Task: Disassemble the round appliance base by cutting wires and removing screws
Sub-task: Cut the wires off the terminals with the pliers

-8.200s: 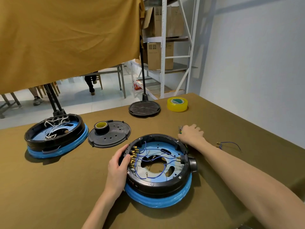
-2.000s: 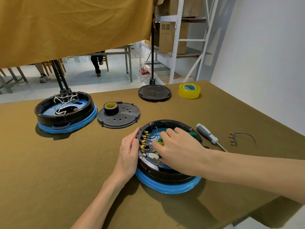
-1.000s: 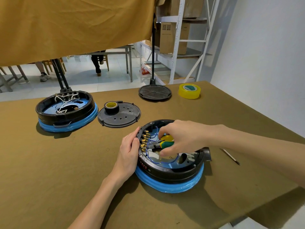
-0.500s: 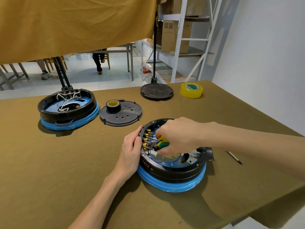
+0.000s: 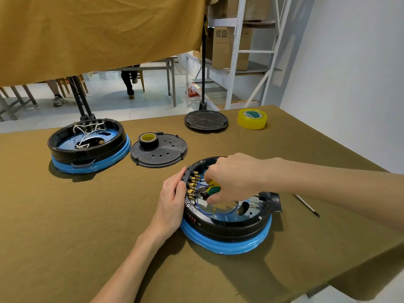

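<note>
Olive-brown cloth covers the surface [image 5: 65,226] in front of you, and a mustard fabric sheet [image 5: 98,33] hangs above its far edge. The round black appliance base with a blue wrapped rim [image 5: 227,232] sits near the front right of the surface, open side up, with blue wires [image 5: 216,212] looped inside and a row of brass terminals [image 5: 192,186] along its left inner wall. A second round black base with white wires [image 5: 87,145] stands well apart at the far left. Between the two lies a flat black perforated disc cover [image 5: 162,153], with a small black tape roll [image 5: 148,139] resting on it. Another black round cover [image 5: 206,121] lies at the far edge, and a yellow tape roll [image 5: 252,118] sits just beside it to the right.

Your left hand [image 5: 172,200] presses against the left outer wall of the near base, fingers straight along the rim. Your right hand [image 5: 231,178] reaches over the open base, its grip curled around green-and-yellow-handled cutting pliers [image 5: 211,189]; the dark nose points toward the brass terminals, among the blue wires. To the right of the base, a thin metal screwdriver shaft [image 5: 307,205] lies on the cloth, its handle hidden behind your right forearm.
</note>
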`<state>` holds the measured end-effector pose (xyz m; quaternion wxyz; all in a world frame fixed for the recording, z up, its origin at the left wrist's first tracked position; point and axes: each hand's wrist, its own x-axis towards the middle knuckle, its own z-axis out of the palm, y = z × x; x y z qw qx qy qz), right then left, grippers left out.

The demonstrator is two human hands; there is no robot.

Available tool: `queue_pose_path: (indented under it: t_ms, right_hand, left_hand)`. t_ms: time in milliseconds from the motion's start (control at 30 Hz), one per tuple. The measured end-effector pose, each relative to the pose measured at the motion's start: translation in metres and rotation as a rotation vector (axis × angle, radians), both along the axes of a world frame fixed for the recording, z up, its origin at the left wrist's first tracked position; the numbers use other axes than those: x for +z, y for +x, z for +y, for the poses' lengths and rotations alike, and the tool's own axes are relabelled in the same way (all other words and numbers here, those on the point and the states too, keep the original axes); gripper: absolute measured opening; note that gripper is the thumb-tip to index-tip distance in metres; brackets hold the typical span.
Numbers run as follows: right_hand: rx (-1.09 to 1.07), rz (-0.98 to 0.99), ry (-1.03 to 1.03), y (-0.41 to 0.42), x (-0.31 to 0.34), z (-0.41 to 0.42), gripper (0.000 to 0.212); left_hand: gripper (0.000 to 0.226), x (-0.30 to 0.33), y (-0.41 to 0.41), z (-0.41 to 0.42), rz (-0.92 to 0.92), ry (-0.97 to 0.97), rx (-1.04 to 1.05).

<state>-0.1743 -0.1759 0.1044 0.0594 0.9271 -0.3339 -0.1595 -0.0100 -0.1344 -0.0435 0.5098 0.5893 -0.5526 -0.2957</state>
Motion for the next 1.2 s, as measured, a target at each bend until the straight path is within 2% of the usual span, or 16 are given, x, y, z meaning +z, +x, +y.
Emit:
queue_pose_path:
  t_ms: [67, 167, 200, 300, 333, 433, 533, 667, 700, 800, 833, 933, 1000, 1033, 1100, 1200]
  right_hand:
    - [-0.079, -0.084, 0.121, -0.008, 0.002, -0.001, 0.062]
    - [-0.315, -0.238, 0.384, -0.023, 0.003, -0.003, 0.071]
    - [-0.414, -0.296, 0.513, -0.028, 0.002, -0.005, 0.066]
    - [-0.682, -0.526, 1.011, -0.037, -0.001, -0.009, 0.034]
    - [-0.739, -0.571, 1.129, -0.040, -0.003, -0.009, 0.030]
    - [-0.782, -0.661, 1.315, -0.044, -0.007, -0.010, 0.028]
    - [-0.734, -0.720, 1.374, -0.047, -0.006, -0.010, 0.024]
    - [-0.638, -0.748, 1.446, -0.051, -0.004, -0.009, 0.026]
    - [-0.621, -0.764, 1.457, -0.051, -0.004, -0.007, 0.028]
    - [-0.571, -0.796, 1.503, -0.051, -0.010, -0.007, 0.030]
    - [-0.555, -0.803, 1.523, -0.050, -0.012, -0.008, 0.030]
    - [-0.489, -0.835, 1.558, -0.044, -0.018, -0.011, 0.027]
    - [-0.432, -0.846, 1.548, -0.042, -0.023, -0.015, 0.022]
    - [-0.408, -0.838, 1.530, -0.041, -0.024, -0.016, 0.022]
    - [-0.404, -0.818, 1.438, -0.038, -0.023, -0.015, 0.038]
    - [-0.431, -0.779, 1.039, -0.033, -0.016, -0.006, 0.060]
  left_hand:
    - [0.056, 0.000, 0.000, 0.000, -0.016, 0.002, -0.004]
    - [0.057, -0.001, 0.001, -0.001, -0.035, 0.000, -0.002]
    - [0.057, 0.000, 0.002, -0.001, -0.037, 0.003, 0.003]
    - [0.045, 0.000, 0.001, -0.001, -0.049, -0.008, 0.002]
    - [0.044, 0.002, 0.000, 0.001, -0.044, -0.020, 0.006]
    - [0.043, 0.016, -0.001, 0.006, -0.071, -0.154, 0.081]
    - [0.041, 0.035, 0.000, 0.010, -0.019, -0.261, 0.019]
    - [0.026, 0.052, -0.003, 0.011, 0.132, -0.173, -0.163]
    - [0.026, 0.054, -0.003, 0.011, 0.126, -0.166, -0.164]
    - [0.025, 0.056, -0.001, 0.008, -0.078, -0.228, -0.114]
    - [0.024, 0.058, -0.003, 0.008, -0.092, -0.251, -0.122]
    - [0.018, 0.066, -0.008, 0.007, 0.044, -0.247, -0.187]
    - [0.027, 0.073, -0.011, 0.004, 0.164, -0.179, -0.239]
    - [0.030, 0.076, -0.011, 0.002, 0.197, -0.131, -0.251]
    - [0.026, 0.078, -0.012, -0.002, 0.207, -0.032, -0.250]
    - [0.027, 0.072, -0.009, -0.005, 0.236, 0.033, -0.170]
